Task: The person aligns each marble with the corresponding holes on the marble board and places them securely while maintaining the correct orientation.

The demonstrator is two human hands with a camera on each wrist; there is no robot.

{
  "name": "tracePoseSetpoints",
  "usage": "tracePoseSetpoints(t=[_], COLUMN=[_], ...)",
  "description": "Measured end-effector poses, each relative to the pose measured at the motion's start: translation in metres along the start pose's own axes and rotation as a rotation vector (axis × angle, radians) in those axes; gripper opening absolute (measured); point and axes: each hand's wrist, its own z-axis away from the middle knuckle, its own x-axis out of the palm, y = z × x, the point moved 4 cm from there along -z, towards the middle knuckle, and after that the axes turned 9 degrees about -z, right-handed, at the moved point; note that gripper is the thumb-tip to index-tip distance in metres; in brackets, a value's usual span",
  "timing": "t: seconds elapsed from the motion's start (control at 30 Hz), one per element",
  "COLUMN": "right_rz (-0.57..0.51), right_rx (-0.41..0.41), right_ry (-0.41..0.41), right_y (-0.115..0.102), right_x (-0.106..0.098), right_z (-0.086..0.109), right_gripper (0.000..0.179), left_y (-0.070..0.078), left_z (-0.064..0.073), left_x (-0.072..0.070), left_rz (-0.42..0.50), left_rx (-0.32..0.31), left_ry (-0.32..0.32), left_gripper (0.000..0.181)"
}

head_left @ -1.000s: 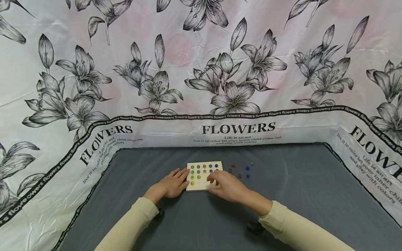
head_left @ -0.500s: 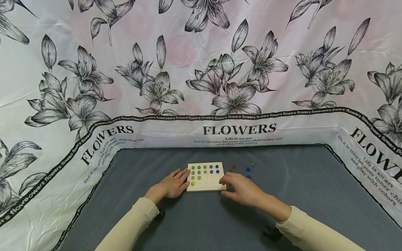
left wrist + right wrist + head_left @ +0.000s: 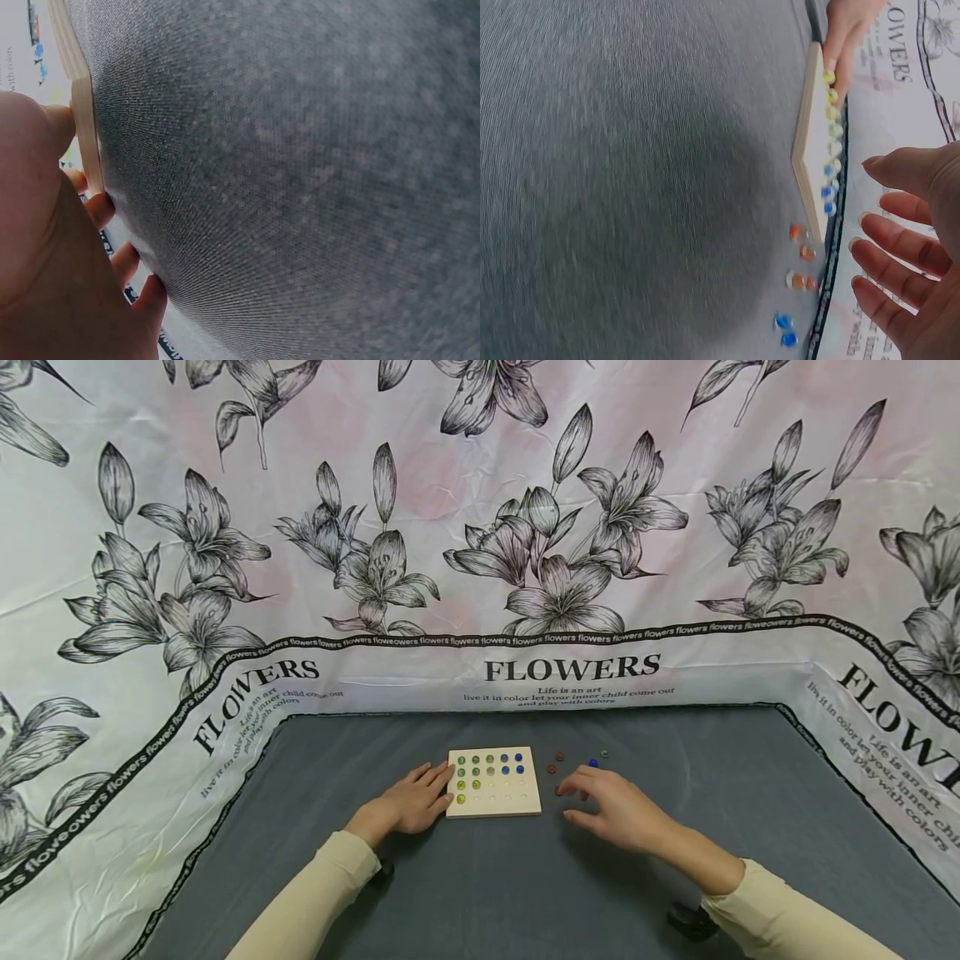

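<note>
A pale wooden board (image 3: 493,810) with rows of shallow round hollows lies on the dark cloth. Green, yellow, clear-looking and blue marbles (image 3: 519,769) fill its back two rows; fewer sit at the left of its front rows. My left hand (image 3: 411,800) rests at the board's left edge, its fingertips right at the wood. To the right of the board, my right hand (image 3: 618,810) hovers with relaxed fingers and nothing in its grasp. Loose marbles lie by its fingertips: reddish marbles (image 3: 552,769), a blue marble (image 3: 593,763) and a green marble (image 3: 604,753). The hand hides others.
Dark grey cloth (image 3: 465,893) covers the table. A white floral fabric (image 3: 420,677) printed with lettering rises behind and at both sides. In the right wrist view, blue marbles (image 3: 783,322) and orange-red marbles (image 3: 807,253) lie scattered beyond the board's right end.
My right hand has moved rightward from over the board's front right part to the loose marbles, uncovering several hollows there. The left hand and the board hold their place.
</note>
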Motion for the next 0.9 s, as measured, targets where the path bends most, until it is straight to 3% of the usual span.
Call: tracePoseSetpoints(t=[0.4, 0.9], right_rz=[0.039, 0.025], right_rx=[0.002, 0.045], right_ry=[0.093, 0.136], right_y=[0.018, 0.053], right_x=[-0.026, -0.042], right_z=[0.006, -0.001], right_gripper=[0.024, 0.025], left_y=[0.003, -0.001], left_z=[0.005, 0.000], left_x=[-0.007, 0.000], left_rz=[-0.004, 0.001], left_rx=[0.001, 0.004], left_ry=[-0.025, -0.002], left_gripper=[0.060, 0.060])
